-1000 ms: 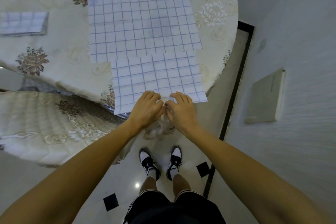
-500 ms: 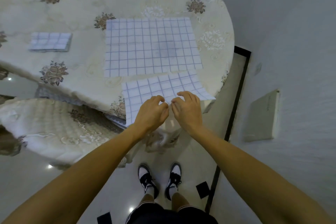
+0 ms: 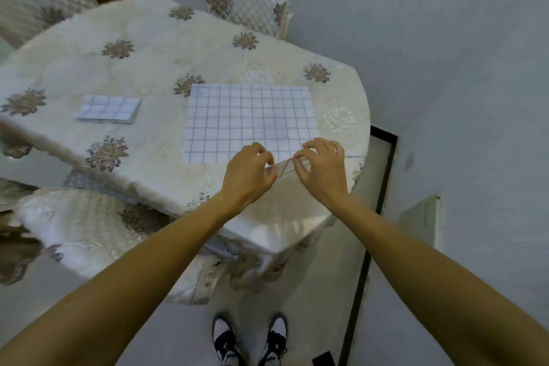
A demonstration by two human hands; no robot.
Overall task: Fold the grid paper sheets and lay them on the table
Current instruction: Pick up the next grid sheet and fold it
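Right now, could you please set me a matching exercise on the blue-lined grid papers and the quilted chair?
1. small folded blue-lined grid paper
2. large flat blue-lined grid sheet
3. grid sheet being folded
4. quilted floral chair

a. pinched between left hand and right hand
b. beyond the cloth-covered table, at its far edge
c. alone on the table's left
d. spread flat just beyond the hands

Pairs: 1-c, 2-d, 3-a, 4-b.

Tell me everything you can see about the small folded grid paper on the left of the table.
The small folded white paper with blue grid lines is a flat rectangular packet; stacked layers show as a grey edge along its right side. It lies on the cream floral tablecloth, left of the large unfolded grid sheet and apart from it. Only the cloth touches it.
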